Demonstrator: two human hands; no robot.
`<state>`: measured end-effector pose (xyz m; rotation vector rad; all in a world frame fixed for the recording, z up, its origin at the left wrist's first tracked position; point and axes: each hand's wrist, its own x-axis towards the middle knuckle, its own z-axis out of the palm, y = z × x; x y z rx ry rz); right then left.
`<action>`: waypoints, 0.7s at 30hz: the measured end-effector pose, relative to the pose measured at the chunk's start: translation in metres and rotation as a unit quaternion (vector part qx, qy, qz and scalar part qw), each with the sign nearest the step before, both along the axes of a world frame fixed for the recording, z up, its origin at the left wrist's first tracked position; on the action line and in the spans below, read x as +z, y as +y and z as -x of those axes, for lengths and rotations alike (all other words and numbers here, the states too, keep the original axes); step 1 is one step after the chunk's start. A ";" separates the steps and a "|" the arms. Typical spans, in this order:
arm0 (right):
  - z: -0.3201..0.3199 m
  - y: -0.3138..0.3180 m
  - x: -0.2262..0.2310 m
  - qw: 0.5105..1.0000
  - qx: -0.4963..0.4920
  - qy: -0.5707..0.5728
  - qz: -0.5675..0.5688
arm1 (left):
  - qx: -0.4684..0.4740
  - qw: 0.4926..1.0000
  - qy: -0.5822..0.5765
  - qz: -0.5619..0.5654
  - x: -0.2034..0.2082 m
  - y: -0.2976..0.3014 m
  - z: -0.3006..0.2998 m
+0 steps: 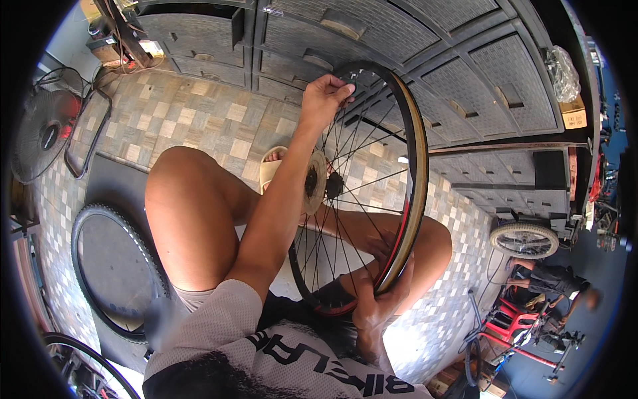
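A spoked bicycle wheel (417, 166) without a tyre stands upright between my knees. Its black rim has red marks, and a tan strip runs along the outer channel. A brake disc (315, 181) sits on the side of the hub (334, 185). At the far part of the rim, my left hand (325, 97) is closed in a pinch beside the spokes; a small dark thing shows at its fingertips, too small to name. My right hand (380, 290) wraps round the near part of the rim, with some fingers seen through the spokes.
Grey drawer cabinets (292, 40) line the far side. On the left are a fan (50, 130) and a loose tyre (74, 246) on a dark mat. Another wheel (525, 241), a red chair (510, 320) and a bent-over person (555, 279) are at the right.
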<state>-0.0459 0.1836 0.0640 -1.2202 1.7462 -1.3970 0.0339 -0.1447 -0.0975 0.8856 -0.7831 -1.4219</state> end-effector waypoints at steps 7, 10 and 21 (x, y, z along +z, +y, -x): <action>0.002 -0.001 0.001 1.000 0.009 0.014 0.002 | -0.030 0.995 0.099 -0.004 0.000 -0.009 0.000; 0.002 -0.001 0.003 1.000 0.008 0.009 -0.006 | -0.034 0.996 0.080 -0.018 -0.004 -0.008 -0.001; 0.003 -0.002 0.004 1.000 0.017 0.022 -0.008 | -0.032 0.996 0.081 -0.018 -0.001 -0.010 -0.003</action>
